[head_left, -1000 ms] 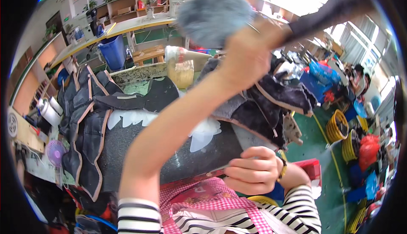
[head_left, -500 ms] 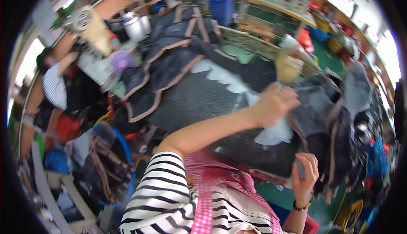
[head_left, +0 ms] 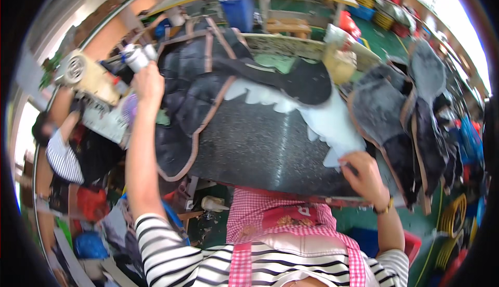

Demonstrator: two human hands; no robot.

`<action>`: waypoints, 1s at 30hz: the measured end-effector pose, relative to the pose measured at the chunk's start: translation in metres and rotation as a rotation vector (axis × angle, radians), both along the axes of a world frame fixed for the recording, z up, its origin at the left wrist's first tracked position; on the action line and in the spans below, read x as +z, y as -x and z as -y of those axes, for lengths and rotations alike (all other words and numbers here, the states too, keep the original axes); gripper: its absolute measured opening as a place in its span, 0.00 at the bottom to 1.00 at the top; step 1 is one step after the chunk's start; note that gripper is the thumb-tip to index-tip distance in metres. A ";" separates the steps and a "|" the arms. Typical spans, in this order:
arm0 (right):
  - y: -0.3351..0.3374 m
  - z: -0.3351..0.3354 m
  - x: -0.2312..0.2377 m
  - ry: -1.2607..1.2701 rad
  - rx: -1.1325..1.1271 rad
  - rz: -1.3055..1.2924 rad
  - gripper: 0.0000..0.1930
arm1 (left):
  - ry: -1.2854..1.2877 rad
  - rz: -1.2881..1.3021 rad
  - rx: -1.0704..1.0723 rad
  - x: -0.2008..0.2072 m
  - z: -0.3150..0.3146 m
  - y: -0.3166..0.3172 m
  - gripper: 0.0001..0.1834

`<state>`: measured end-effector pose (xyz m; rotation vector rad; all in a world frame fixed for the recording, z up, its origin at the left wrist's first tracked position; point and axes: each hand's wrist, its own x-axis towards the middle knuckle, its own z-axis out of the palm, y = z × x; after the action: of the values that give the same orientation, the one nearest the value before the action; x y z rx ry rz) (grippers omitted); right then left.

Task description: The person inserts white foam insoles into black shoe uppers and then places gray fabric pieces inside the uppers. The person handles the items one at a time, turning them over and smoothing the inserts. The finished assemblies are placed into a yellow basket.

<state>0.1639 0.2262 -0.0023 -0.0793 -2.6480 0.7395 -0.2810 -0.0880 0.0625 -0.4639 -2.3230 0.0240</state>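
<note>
Workroom surface (head_left: 254,141): black, speckled, glossy under the lights. Across it runs a row of thin white sheets (head_left: 332,123) with jagged edges; positions below are taken from these sheets.

Right hand (head_left: 365,172): at the near right end of the sheets, fingers bent, thumb and forefinger by a sheet's tip. From where I stand, I cannot tell whether they grip it. Left hand (head_left: 149,82): well left of the sheets, raised beside a white canister (head_left: 136,59); grip and contact cannot be determined. Hands well apart from each other.

Left of the sheets: dark pieces (head_left: 176,149), tan-edged. Along their far side: a black piece (head_left: 310,83). Right: grey fur pieces (head_left: 378,105).

Assessment: the step appears to be handling a sheet by its tip. Recommended: separate a single sheet, hold its edge lightly, slide rather than tug. Thin stock probably creases, and neighbours could drag along. A second hand steadying the row would help.
</note>
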 end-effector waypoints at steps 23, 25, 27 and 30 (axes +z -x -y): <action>0.017 -0.053 -0.069 -0.134 -0.417 0.055 0.15 | 0.385 0.369 -1.315 -0.131 -0.256 -0.236 0.07; 0.021 -0.050 -0.067 -0.129 -0.464 0.097 0.16 | 0.367 0.314 -1.344 -0.133 -0.266 -0.244 0.06; 0.023 -0.054 -0.071 -0.069 -0.486 0.058 0.16 | 0.374 0.191 -1.377 -0.138 -0.279 -0.251 0.06; 0.019 -0.054 -0.074 -0.024 -0.501 -0.047 0.15 | 0.558 -0.037 -1.442 -0.131 -0.290 -0.260 0.05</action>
<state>0.1446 0.2806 -0.0762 -0.6793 -2.4349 0.5282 -0.0209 0.2022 -0.0686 -2.2278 -1.4280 -0.0190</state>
